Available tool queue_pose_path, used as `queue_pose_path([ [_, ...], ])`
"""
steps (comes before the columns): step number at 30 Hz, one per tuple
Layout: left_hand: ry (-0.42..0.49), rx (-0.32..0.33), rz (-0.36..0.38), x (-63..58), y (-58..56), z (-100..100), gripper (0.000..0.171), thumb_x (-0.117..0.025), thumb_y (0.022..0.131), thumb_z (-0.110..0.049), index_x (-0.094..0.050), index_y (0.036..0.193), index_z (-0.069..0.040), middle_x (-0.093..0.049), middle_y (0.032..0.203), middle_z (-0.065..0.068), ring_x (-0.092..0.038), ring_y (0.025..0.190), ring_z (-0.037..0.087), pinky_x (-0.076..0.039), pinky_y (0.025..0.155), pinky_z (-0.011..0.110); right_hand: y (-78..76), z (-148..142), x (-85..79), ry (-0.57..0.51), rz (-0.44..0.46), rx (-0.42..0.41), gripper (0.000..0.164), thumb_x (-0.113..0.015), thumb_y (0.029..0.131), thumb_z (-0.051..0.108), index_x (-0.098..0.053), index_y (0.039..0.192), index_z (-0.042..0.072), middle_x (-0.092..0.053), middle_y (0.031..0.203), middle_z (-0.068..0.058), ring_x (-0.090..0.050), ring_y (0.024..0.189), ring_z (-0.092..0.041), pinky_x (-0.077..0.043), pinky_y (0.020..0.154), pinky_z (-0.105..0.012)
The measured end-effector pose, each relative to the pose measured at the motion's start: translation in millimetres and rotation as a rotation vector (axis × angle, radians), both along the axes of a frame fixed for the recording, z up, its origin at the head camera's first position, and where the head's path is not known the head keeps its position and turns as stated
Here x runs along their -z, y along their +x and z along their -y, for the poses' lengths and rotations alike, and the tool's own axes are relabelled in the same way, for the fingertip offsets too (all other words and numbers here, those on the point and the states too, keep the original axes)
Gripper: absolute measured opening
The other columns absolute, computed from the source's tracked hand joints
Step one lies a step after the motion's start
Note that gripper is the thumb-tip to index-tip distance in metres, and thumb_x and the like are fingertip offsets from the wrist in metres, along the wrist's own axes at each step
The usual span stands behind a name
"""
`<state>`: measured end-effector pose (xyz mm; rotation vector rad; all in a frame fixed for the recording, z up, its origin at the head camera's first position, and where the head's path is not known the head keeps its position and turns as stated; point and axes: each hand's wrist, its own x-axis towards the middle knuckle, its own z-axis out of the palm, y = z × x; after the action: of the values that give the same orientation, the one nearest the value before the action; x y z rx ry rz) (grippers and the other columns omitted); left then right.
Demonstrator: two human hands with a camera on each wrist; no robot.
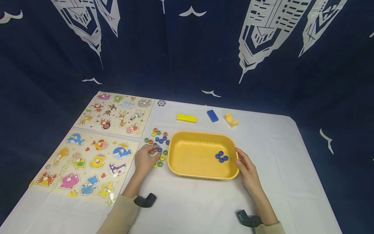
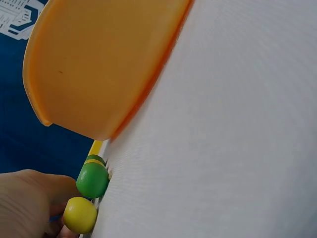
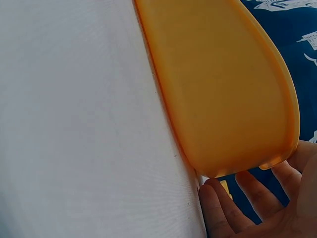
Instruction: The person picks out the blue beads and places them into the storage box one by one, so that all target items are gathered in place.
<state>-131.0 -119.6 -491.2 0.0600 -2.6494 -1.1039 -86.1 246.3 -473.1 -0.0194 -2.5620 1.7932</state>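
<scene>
My left hand (image 1: 145,159) is at the loose beads on the left, thumb and forefinger pinching a blue bead (image 1: 159,149). A green bead (image 2: 92,179) and a yellow bead (image 2: 80,215) lie close beside those fingers in the left wrist view, where the pinched bead is mostly hidden. On the other side, my right hand (image 1: 249,172) holds the right end of a yellow plastic tray (image 1: 201,173), thumb at the rim and fingers along the outer wall (image 3: 233,114). Several blue beads (image 1: 221,160) sit inside the tray, toward its right end.
Two wooden picture puzzle boards, one with animals (image 1: 117,112) and one with sea creatures (image 1: 96,139), lie at the left. Behind the tray are a yellow block (image 1: 186,118), a blue block (image 1: 212,116) and a curved pale-yellow block (image 1: 230,120). A dark blue printed curtain (image 1: 187,55) hangs behind.
</scene>
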Motion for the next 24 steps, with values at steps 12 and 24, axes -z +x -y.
queue_pose_path([
  [12,0.361,0.196,0.016,-73.8,1.1,-45,0.023,-0.073,0.070,-0.011,-0.067,0.092,-0.011,-0.061,0.071,-0.002,-0.056,0.068,0.012,-0.049,0.067,0.027,0.8,1,-1.3,0.005,0.013,0.002,0.042,-0.042,0.093,0.030,-0.034,0.135,0.029,-0.032,0.142,0.004,-0.030,0.130,-0.014,-0.031,0.090,-0.006],
  [24,0.122,0.514,0.231,-61.4,-24.3,-149,0.018,-0.074,0.067,-0.018,-0.068,0.083,-0.018,-0.058,0.059,-0.011,-0.050,0.051,0.003,-0.040,0.048,0.019,0.6,-2,-1.3,-0.023,-0.008,-0.022,0.042,-0.042,0.094,0.027,-0.035,0.135,0.026,-0.033,0.141,0.000,-0.032,0.129,-0.016,-0.033,0.090,-0.007],
])
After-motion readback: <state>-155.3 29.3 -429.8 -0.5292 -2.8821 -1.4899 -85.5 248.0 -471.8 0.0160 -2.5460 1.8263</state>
